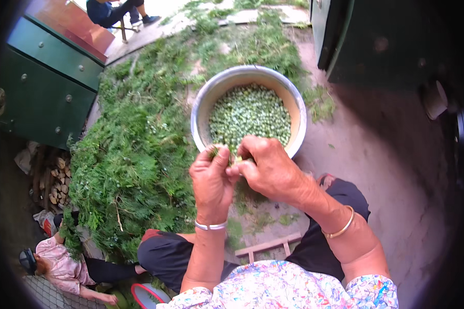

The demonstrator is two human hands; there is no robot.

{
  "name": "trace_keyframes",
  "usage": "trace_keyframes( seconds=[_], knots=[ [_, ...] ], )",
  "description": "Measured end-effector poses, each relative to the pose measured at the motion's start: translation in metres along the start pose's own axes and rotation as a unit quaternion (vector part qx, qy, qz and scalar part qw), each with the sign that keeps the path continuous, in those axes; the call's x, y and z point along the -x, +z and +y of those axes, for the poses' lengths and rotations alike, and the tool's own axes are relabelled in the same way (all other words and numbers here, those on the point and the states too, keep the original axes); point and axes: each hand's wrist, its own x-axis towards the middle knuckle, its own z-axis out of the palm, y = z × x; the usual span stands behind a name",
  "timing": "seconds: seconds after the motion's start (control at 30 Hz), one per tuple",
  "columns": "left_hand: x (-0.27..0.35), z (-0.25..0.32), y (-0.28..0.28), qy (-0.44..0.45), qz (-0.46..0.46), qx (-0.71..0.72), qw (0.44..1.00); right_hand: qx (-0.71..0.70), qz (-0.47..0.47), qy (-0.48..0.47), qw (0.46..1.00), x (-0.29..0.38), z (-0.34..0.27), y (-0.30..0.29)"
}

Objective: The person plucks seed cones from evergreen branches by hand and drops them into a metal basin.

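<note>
My left hand (212,177) pinches a small green sprig (215,151) between thumb and fingers, over the near rim of a wide metal basin (298,112). Close beside it, my right hand (272,170) has its thumb and forefinger closed on a small pale green piece (237,158); whether it is part of the same sprig I cannot tell. The basin holds a thick layer of small green cones or berries (251,112). A silver-coloured bangle is on my left wrist and a gold-coloured one on my right.
Cut conifer branches (139,170) lie heaped left of the basin and scattered beyond it. Green metal doors (42,89) flank the opening. Stacked firewood (56,181) is at the left. A co-worker (62,262) sits at lower left near a red-rimmed basin (149,295); another person (114,11) sits outside.
</note>
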Motion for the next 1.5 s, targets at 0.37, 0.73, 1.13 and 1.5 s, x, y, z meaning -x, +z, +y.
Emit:
trace_keyframes(
  seconds=[0.37, 0.73, 1.13, 1.5],
  knots=[
    [-0.006, 0.004, -0.070, -0.045, 0.038, 0.054, 0.997, 0.032, 0.024, 0.185, 0.982, -0.019, -0.013, -0.038],
    [-0.109, -0.046, -0.077, -0.153, -0.117, -0.112, 0.975, -0.065, 0.168, 0.134, 0.975, -0.021, -0.003, -0.038],
    [-0.215, -0.010, 0.000, -0.062, -0.185, -0.086, 0.977, -0.138, 0.200, 0.161, 0.957, -0.014, -0.006, -0.061],
    [-0.159, -0.117, -0.131, -0.187, 0.092, -0.295, 0.932, -0.242, 0.262, 0.167, 0.919, 0.010, -0.006, -0.087]
  ],
)
